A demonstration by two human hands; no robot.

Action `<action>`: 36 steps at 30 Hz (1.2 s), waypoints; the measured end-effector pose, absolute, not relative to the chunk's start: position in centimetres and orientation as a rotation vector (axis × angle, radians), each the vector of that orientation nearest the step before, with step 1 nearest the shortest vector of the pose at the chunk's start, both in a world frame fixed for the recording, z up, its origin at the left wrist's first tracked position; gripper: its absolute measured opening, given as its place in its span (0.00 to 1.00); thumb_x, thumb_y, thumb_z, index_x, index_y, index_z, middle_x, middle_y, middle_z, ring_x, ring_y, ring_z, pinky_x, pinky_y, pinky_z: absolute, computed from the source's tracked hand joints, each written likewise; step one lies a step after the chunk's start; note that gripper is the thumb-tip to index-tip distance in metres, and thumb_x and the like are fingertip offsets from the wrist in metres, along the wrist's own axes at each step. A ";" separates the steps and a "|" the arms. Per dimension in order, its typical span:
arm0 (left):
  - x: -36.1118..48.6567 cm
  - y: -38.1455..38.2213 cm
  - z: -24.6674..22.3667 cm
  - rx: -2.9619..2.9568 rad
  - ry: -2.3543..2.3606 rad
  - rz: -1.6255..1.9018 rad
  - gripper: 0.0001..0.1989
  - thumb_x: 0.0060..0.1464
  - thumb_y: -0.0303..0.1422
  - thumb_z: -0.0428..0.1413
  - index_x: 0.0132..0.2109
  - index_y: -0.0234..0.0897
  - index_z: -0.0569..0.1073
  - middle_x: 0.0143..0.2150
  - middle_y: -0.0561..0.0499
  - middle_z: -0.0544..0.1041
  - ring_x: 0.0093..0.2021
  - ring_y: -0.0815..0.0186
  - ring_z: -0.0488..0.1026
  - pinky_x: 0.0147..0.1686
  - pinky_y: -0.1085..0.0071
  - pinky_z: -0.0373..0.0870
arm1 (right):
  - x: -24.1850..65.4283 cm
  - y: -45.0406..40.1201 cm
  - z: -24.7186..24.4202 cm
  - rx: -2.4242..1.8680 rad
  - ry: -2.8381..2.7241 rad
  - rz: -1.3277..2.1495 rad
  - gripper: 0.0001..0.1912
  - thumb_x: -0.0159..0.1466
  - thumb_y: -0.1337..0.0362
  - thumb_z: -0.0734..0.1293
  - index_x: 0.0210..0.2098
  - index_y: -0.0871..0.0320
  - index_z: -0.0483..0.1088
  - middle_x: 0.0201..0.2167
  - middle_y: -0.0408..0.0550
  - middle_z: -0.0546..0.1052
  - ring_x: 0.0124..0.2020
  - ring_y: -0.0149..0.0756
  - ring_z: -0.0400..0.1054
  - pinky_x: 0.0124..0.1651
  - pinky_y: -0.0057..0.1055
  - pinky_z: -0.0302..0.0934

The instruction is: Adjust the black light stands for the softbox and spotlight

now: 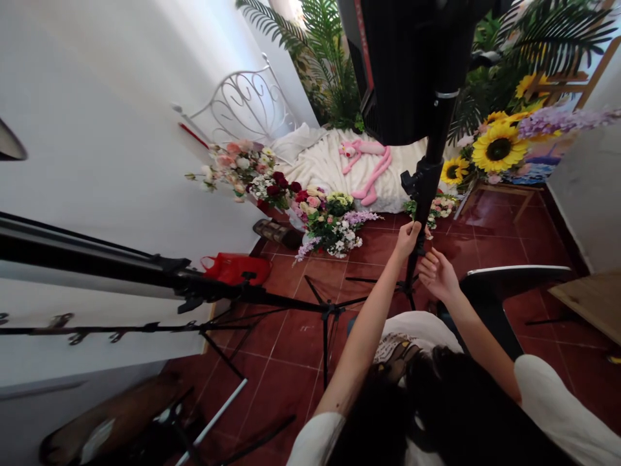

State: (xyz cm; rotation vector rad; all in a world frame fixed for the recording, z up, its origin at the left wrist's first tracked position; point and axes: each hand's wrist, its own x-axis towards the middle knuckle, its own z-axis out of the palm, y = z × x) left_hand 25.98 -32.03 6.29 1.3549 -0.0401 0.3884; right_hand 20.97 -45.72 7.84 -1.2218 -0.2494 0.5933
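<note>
My left hand (408, 239) is closed around the lower pole of a black light stand (424, 202). Just to the right of that pole, my right hand (437, 273) has its fingers curled in close to the stand. Whatever those fingers may be pinching is too small to make out. A clamp knob (411, 184) sticks out from the pole above my hands. At the top of the stand hangs a large black studio light (395, 71), partly cut off by the frame edge. The stand's legs reach the floor below my hands.
Other black stands (330, 310) spread legs over the red tiled floor (291, 343) to the left. A dark chair (490, 298) is close on the right. Ahead lie flower bunches (334, 223), a bed with a pink plush toy (371, 162), and sunflowers (499, 150).
</note>
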 end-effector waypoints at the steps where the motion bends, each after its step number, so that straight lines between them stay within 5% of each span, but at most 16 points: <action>1: 26.0 -32.0 6.3 1.354 -0.044 0.387 0.38 0.45 0.70 0.51 0.24 0.34 0.72 0.24 0.49 0.73 0.27 0.69 0.69 0.32 0.70 0.68 | 21.0 -45.9 7.6 -1.298 -0.259 0.580 0.26 0.63 0.40 0.60 0.23 0.51 0.49 0.16 0.37 0.55 0.17 0.31 0.46 0.20 0.29 0.46; 5: 26.0 -32.1 6.4 1.344 -0.065 0.376 0.38 0.44 0.70 0.50 0.24 0.35 0.72 0.23 0.49 0.73 0.26 0.69 0.69 0.32 0.70 0.67 | 20.9 -46.3 6.9 -1.752 -0.399 0.273 0.24 0.58 0.42 0.69 0.26 0.52 0.57 0.19 0.37 0.63 0.21 0.30 0.55 0.26 0.29 0.52; 13: 25.9 -32.1 6.4 1.357 -0.038 0.385 0.39 0.44 0.71 0.50 0.24 0.34 0.72 0.24 0.50 0.73 0.28 0.69 0.71 0.32 0.71 0.68 | 22.1 -45.7 7.6 -2.289 -0.462 -0.013 0.25 0.60 0.47 0.66 0.21 0.53 0.50 0.17 0.39 0.61 0.21 0.31 0.54 0.27 0.29 0.45; 36: 26.3 -31.7 5.8 1.325 -0.123 0.386 0.37 0.49 0.67 0.51 0.26 0.33 0.74 0.24 0.50 0.73 0.27 0.70 0.71 0.32 0.71 0.67 | 21.9 -45.1 5.5 -2.376 -0.584 -0.286 0.21 0.67 0.53 0.62 0.22 0.54 0.53 0.20 0.43 0.64 0.22 0.31 0.55 0.27 0.30 0.43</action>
